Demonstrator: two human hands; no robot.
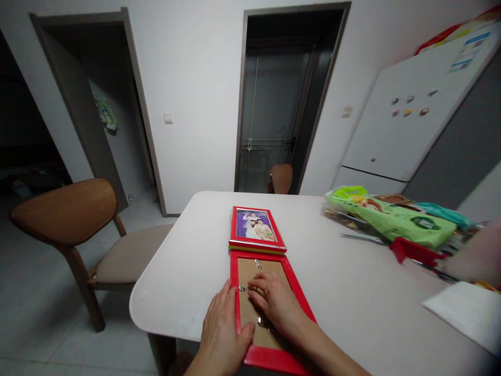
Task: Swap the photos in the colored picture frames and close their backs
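A red picture frame (294, 282) lies face down near the table's front edge, its brown backing board (270, 337) showing. Small metal clips sit on the board. My left hand (224, 329) holds the frame's left side, fingers stretched along the edge and thumb over the board. My right hand (274, 300) is over the board, its fingers bent and closed at the metal clip (243, 289) by the left side. Part of that clip is hidden by the fingertips. Just beyond lies another red frame (232, 230), face up with a photo (255, 225) of people, stacked on something yellow-green.
The white table (332, 292) has rounded corners. On its right are a green package (407, 216), a red tray-like piece (417, 251), a thin metallic tool (362, 237) and white paper (467, 313). A wooden chair (66, 211) stands left; a white refrigerator (391, 136) is at the back right.
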